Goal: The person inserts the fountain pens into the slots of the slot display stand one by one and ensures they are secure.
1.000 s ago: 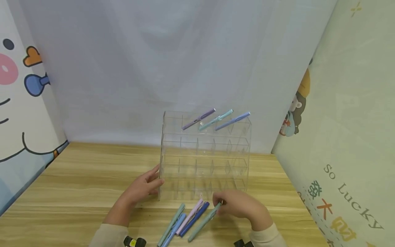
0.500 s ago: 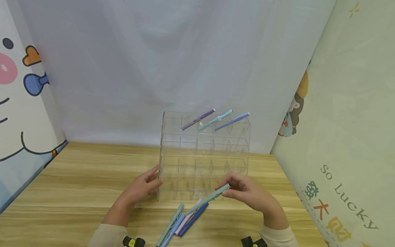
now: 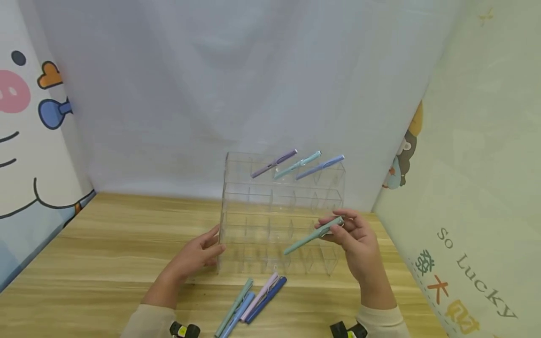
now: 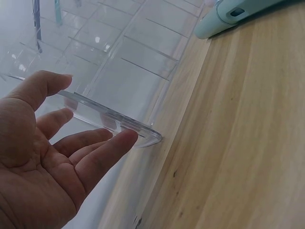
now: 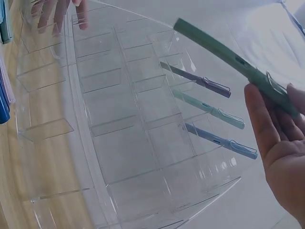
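Observation:
My right hand (image 3: 355,239) pinches a sage-green pen (image 3: 313,238) near its clip end, holding it slanted in front of the right part of a clear acrylic pen rack (image 3: 279,230). In the right wrist view the green pen (image 5: 214,50) points away from the fingers, its clip beside them. My left hand (image 3: 198,253) holds the rack's left side panel low down, the thumb at the front edge and the fingers along the outer face (image 4: 102,117). Purple (image 3: 274,163), mint (image 3: 297,165) and light-blue (image 3: 320,167) pens rest slanted in the rack's top row.
In front of the rack on the wooden table (image 3: 139,244) lie a green pen (image 3: 234,307), a light-blue pen (image 3: 238,314), a pink pen (image 3: 259,298) and a dark-blue pen (image 3: 267,300). A white curtain (image 3: 270,84) hangs behind; printed panels flank both sides.
My right hand has lifted the green pen off the table, up and to the right, and its grip now sits nearer the clip. The left hand has stayed at the rack's side.

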